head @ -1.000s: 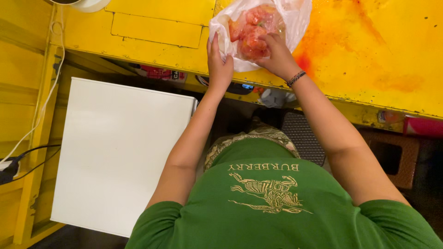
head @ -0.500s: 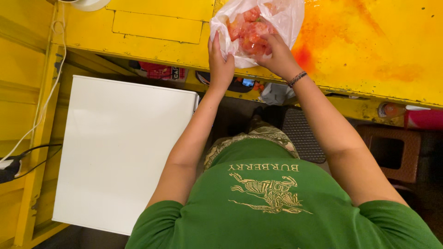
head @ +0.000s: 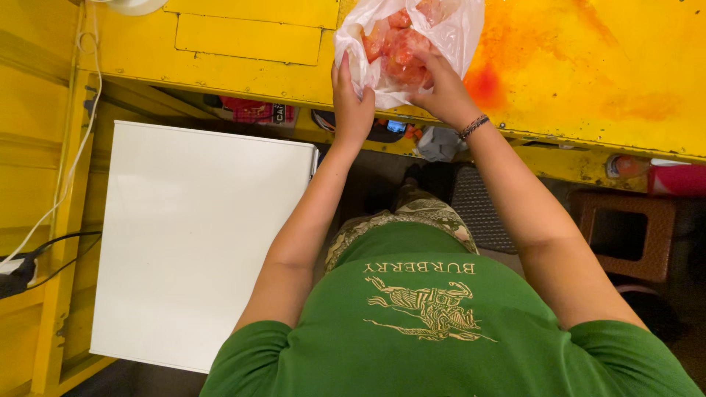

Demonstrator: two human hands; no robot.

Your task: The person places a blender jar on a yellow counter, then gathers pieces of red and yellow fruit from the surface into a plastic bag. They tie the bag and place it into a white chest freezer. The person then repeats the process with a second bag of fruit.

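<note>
A clear plastic bag (head: 448,22) full of red-orange pieces rests on the yellow counter (head: 588,66) near its front edge. My left hand (head: 351,103) grips the bag's left side, fingers pointing up. My right hand (head: 441,92) holds the bag's lower right side; a beaded bracelet circles that wrist. Both arms reach forward from my green shirt at the bottom of the view.
A white box-shaped appliance (head: 198,235) stands at the left under the counter. A white cord (head: 70,169) hangs down the yellow frame at far left. A brown stool (head: 625,235) sits at the right. Orange stains mark the counter top. Small items lie on a shelf below the counter's edge.
The bag and both hands keep the same hold; the view has shifted slightly, bringing the bag a little closer to the top edge.
</note>
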